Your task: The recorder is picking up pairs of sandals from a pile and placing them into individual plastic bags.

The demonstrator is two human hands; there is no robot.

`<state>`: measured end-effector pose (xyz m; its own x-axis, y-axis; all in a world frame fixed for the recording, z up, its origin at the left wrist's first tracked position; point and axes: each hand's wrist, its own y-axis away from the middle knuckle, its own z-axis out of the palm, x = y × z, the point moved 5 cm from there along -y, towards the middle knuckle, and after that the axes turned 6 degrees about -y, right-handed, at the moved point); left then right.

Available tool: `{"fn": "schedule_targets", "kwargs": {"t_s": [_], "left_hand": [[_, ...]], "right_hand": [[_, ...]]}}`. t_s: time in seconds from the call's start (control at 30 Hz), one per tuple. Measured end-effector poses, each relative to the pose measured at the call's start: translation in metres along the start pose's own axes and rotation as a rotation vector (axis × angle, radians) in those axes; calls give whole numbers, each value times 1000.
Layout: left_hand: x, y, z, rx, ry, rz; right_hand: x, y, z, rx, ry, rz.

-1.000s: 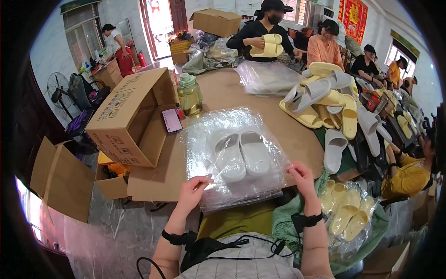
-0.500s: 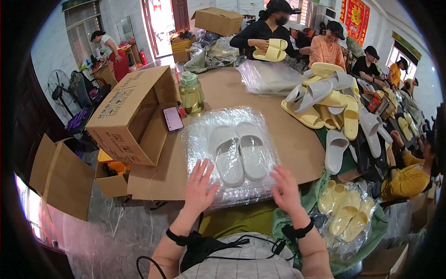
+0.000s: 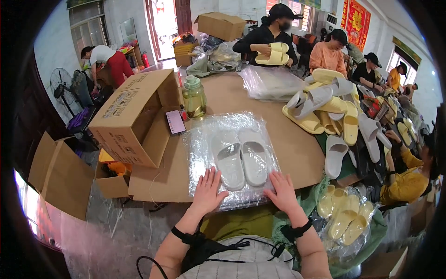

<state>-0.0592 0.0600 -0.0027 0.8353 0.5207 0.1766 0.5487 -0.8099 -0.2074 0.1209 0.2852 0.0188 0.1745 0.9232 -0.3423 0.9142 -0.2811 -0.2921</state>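
Observation:
A pair of pale grey slide sandals (image 3: 254,160) lies side by side in front of me, toes toward me, inside or beneath clear plastic. Under them is a stack of clear plastic bags (image 3: 200,153) near the table's front edge. My left hand (image 3: 209,191) rests flat on the plastic just left of the sandals' near ends, fingers spread. On the other side my right hand (image 3: 281,189) lies on the bags' near right corner, its fingers also stretched out. Neither hand holds anything.
An open carton (image 3: 134,116), a phone (image 3: 175,122) and a green-lidded bottle (image 3: 194,97) stand left. Yellow and grey slides (image 3: 325,104) are heaped at right. A sack (image 3: 376,232) of bagged yellow slides sits below. Across the table a person (image 3: 269,42) holds yellow slides.
Both hands have come down onto the plastic and moved slightly inward. The sandals look nearly unmoved. At the far left, a person has bent over.

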Motion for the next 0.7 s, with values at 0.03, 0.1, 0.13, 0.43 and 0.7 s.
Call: {"fn": "schedule_targets", "kwargs": {"t_s": [0.03, 0.1, 0.13, 0.43, 0.7], "left_hand": [[0, 1, 0, 4, 6, -5], [1, 2, -1, 11, -3, -10], [2, 2, -3, 11, -10, -11], [3, 2, 0, 5, -4, -5], [2, 4, -8, 102, 30, -26]], "right_hand": [[-7, -7, -10, 138, 14, -27], [-26, -23, -27, 282, 29, -58], [-36, -33, -35, 329, -136, -36], [-54, -155, 25, 133, -33, 236], [-49, -183, 65, 214, -61, 227]]}}
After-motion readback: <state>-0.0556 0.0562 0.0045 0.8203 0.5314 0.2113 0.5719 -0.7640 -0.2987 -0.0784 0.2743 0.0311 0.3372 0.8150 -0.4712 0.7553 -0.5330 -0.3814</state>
